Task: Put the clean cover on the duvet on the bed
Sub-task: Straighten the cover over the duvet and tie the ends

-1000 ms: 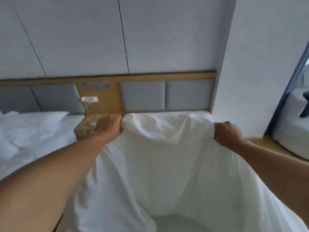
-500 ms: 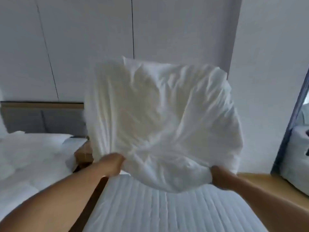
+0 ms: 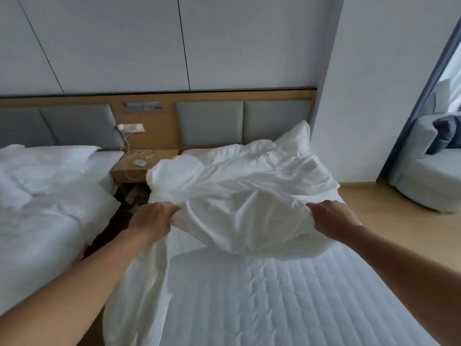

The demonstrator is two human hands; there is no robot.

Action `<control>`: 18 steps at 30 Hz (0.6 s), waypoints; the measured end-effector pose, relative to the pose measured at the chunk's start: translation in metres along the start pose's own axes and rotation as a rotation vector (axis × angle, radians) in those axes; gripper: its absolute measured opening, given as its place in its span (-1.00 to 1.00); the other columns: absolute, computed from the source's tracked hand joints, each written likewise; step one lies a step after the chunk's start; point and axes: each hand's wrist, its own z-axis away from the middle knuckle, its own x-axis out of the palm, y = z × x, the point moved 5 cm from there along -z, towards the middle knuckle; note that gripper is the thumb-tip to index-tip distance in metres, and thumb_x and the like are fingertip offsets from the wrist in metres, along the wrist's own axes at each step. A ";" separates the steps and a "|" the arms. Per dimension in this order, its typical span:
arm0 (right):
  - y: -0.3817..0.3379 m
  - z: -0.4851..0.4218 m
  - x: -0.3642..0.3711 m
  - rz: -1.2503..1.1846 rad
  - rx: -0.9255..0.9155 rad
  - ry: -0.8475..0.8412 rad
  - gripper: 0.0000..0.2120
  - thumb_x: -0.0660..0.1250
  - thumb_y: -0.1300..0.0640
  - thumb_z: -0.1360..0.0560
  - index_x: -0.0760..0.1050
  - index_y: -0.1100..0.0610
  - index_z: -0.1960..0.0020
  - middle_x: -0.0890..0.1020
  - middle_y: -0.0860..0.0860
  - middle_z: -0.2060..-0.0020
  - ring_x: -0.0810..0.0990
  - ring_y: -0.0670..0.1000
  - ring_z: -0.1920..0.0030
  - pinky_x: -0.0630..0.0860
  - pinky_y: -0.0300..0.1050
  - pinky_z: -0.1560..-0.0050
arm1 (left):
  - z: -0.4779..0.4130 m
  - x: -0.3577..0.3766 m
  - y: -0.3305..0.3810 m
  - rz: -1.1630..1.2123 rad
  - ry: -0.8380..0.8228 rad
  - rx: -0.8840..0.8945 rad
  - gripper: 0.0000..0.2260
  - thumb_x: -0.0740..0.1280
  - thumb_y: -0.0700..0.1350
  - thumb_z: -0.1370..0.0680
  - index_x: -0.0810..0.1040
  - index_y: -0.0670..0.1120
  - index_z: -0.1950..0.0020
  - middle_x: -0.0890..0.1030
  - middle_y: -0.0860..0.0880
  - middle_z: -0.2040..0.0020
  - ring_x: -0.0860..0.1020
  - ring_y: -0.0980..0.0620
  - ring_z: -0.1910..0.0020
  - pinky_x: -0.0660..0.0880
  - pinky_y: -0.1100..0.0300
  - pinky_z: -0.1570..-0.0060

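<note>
Duvet (image 3: 244, 186) dropped onto bed (image 3: 274, 295), lying lengthwise toward headboard (image 3: 209, 126).

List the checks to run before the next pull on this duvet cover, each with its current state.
1. Left hand grips the near edge of the cover: ok.
2. Right hand grips the near edge: ok.
3. Cover lies flat along the mattress: not ok. It is bunched toward the headboard, and its left side drapes off the bed.
4. Duvet corners seated inside the cover: cannot tell.
5. Cover clear of the nightstand: cannot tell. Its far left corner lies close beside it.
</note>
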 end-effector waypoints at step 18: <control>-0.055 0.108 -0.119 -0.349 -0.211 0.056 -0.92 0.37 0.21 -0.46 0.59 0.15 0.04 0.66 0.11 0.13 0.63 0.18 0.10 0.53 -0.01 0.17 | 0.135 -0.066 0.194 0.033 0.356 -0.052 0.27 0.59 0.31 -0.17 -0.06 -0.07 -0.64 0.23 -0.20 -0.54 0.33 -0.30 -0.44 0.32 -0.38 -0.32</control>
